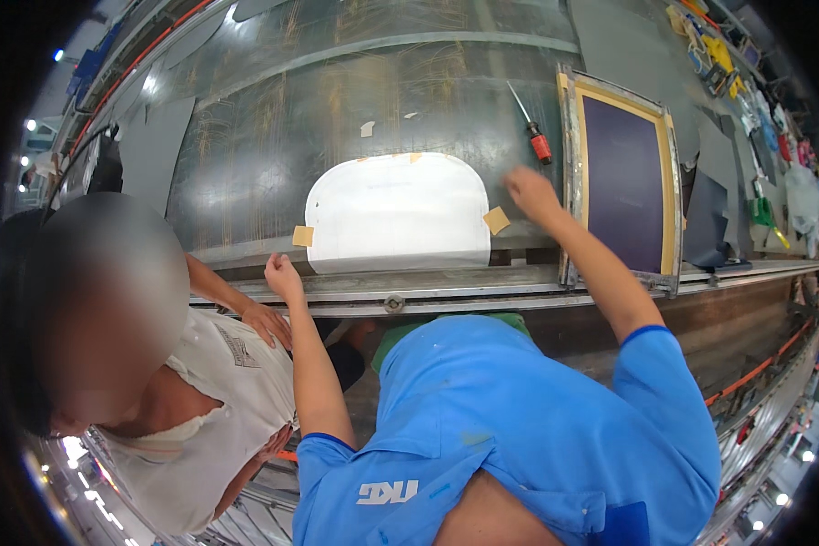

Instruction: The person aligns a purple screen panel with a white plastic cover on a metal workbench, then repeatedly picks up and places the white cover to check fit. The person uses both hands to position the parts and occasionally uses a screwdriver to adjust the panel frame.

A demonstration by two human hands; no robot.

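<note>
A white sheet with rounded far corners lies flat on the dark table, a tan piece of tape at its left edge and another tan tape piece at its right. My left hand is closed at the table's near edge, just below the left tape; its fingertips are pressed together and anything in them is hidden. Over the table, right of the sheet, my right hand has its fingers curled in, and I cannot make out anything in them. Beyond it lies a screwdriver with a red and black handle.
A framed screen with a dark purple mesh lies at the right. A co-worker in a white shirt is close on my left, a hand near my left forearm. A metal rail runs along the table's near edge. Small scraps lie beyond the sheet.
</note>
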